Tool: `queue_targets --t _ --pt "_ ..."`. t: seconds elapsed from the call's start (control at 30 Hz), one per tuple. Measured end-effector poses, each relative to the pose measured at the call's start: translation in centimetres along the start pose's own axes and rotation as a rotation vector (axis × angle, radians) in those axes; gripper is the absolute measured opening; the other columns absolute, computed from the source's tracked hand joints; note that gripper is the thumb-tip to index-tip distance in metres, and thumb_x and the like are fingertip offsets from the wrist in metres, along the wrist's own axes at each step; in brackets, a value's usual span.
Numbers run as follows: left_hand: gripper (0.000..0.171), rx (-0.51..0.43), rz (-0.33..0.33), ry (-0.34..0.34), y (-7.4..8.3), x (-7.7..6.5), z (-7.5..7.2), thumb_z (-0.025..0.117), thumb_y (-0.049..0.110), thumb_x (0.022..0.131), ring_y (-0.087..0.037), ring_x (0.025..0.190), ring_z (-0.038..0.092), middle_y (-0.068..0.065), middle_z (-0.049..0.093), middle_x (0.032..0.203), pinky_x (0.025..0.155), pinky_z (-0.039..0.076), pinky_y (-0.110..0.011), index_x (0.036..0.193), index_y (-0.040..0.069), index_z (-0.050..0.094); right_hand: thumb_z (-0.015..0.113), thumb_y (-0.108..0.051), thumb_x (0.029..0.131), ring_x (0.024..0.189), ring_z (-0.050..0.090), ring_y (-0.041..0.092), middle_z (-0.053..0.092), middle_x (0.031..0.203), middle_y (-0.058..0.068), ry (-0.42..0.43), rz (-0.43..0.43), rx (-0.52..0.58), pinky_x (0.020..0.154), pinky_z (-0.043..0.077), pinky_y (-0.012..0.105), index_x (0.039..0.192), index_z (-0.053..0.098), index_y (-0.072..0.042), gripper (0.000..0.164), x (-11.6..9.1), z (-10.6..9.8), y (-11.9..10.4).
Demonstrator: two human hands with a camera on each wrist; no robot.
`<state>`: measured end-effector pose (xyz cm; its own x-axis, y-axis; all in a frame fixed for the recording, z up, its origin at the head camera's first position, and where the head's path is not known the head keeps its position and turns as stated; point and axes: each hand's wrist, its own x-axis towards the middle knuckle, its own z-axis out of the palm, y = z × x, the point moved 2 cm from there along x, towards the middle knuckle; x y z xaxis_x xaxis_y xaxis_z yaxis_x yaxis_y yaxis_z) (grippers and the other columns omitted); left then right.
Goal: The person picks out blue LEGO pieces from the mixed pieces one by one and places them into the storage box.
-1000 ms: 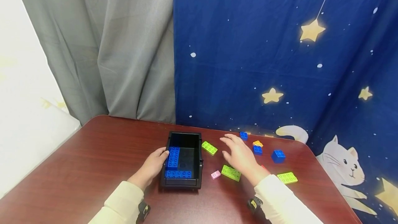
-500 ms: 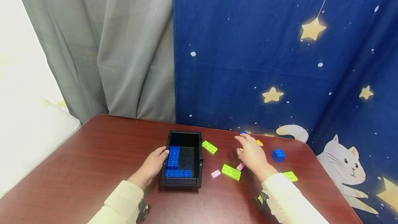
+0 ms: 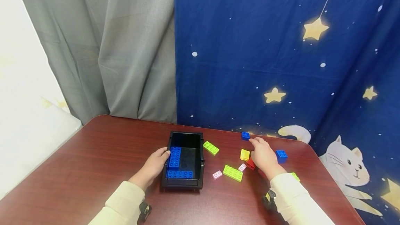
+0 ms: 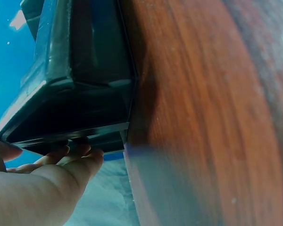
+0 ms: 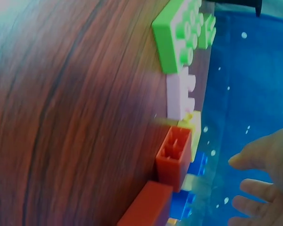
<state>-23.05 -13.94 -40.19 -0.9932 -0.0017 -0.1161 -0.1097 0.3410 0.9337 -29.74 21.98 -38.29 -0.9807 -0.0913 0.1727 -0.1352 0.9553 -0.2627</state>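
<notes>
In the head view, our left hand point(image 3: 153, 165) grips the left side of a black bin point(image 3: 182, 183) on the table point(image 3: 118, 145); in it lie two blue bricks, one along the left wall point(image 3: 174, 157), one along the front point(image 3: 179, 174). From the left wrist, we see fingers and thumb at the rim. From the right wrist, our right hand point(image 5: 266, 181) is loose and released, apart from a red brick point(image 5: 174, 162).

Black bin point(image 3: 182, 183), star-patterned blue curtain point(image 3: 240, 55)
</notes>
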Motion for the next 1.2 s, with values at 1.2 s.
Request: queue_targets --t 1.2 --pt "0.054 0.006 0.005 -0.007 -0.1 0.0 -0.1 0.037 0.022 0.104 -0.048 0.137 0.029 -0.033 0.031 0.148 0.109 0.028 -0.06 0.146 -0.011 0.027 0.059 0.002 0.083 0.13 0.038 0.05 0.039 0.143 0.032 -0.197 0.09 -0.051 0.096 0.041 0.063 0.135 0.049 0.007 0.054 0.7 1.4 2.6"
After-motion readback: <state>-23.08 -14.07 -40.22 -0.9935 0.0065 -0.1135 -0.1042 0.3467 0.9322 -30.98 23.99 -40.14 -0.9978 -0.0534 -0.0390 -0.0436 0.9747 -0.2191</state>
